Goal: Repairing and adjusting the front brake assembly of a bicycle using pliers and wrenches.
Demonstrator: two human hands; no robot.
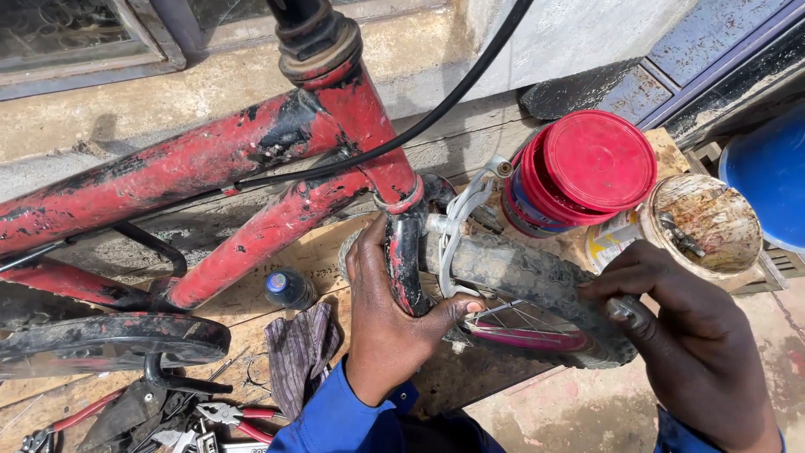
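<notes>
- Two bare hands work at the front of a scuffed red bicycle frame (251,159) in the head view.
- The left hand (394,310) is closed around the black fork leg (405,264), thumb reaching toward the wheel rim (524,335).
- The right hand (688,335) rests on the front tyre (537,281), fingers pinched on a small metal part (625,310); what that part is cannot be told.
- A white brake caliper (465,210) straddles the tyre just above.
- Behind stand a red-lidded tub (587,168) and a stained open container (704,222).
- Pliers (231,415) and a striped rag (298,348) lie on the ground at lower left.
</notes>
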